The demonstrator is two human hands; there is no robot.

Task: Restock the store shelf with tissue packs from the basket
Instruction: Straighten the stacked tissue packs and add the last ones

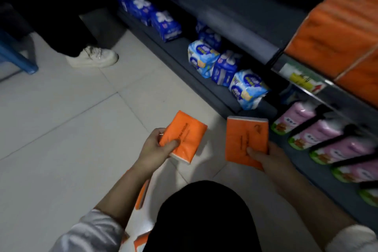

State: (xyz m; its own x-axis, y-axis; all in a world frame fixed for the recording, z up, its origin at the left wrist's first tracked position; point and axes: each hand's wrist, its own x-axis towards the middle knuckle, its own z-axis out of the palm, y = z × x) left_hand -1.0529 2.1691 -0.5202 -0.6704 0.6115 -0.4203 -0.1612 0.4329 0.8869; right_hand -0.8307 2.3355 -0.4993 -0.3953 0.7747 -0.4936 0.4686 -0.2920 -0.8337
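My left hand grips an orange tissue pack above the tiled floor, thumb on top. My right hand holds a second orange tissue pack by its lower edge, just in front of the low dark shelf. Stacked orange tissue packs fill the upper shelf at the right. Below my left forearm, orange and white packaging shows partly; my dark knee hides the rest, and no basket is plainly seen.
Blue and white wrapped packs line the bottom shelf. Pink packs lie in a row at the right, behind a shelf rail with a yellow price label. Another person's white shoe stands at the upper left, beside a blue frame.
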